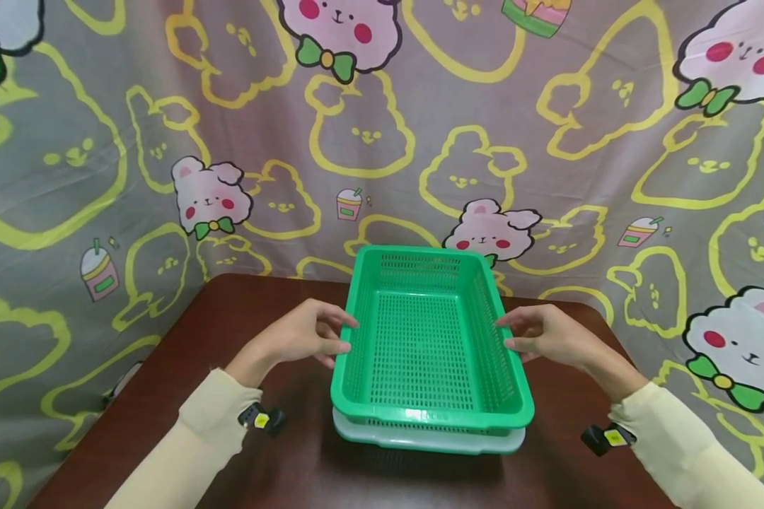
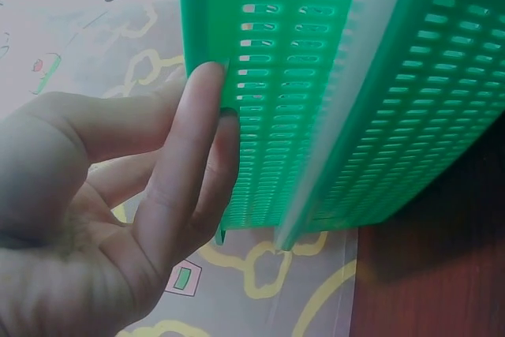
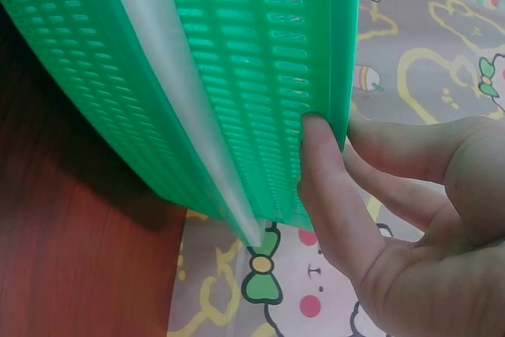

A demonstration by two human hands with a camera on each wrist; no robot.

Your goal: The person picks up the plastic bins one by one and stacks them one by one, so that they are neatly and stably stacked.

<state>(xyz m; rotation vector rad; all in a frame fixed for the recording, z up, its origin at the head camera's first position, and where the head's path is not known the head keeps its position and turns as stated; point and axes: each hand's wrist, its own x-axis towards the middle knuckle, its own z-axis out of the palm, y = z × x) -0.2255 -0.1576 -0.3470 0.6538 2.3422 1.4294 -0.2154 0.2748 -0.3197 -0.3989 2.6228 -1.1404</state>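
Note:
A green plastic basket (image 1: 433,417) with slotted sides and floor is in the middle of the head view, with nothing inside it. My left hand (image 1: 308,332) pinches its left rim between thumb and fingers, and my right hand (image 1: 550,336) grips the right rim the same way. Right under it shows the whitish rim (image 1: 420,440) of another container, into which the basket sits nested. Both wrist views show this white rim (image 2: 347,92) between the held basket and a second slotted green basket (image 3: 71,61) at the bottom of the stack.
A dark reddish-brown table (image 1: 261,474) lies under the stack. Behind it and at both sides hangs a grey curtain (image 1: 248,127) with yellow outlines and cartoon rabbits. Dark wrist cameras (image 1: 601,438) are strapped at the sleeves.

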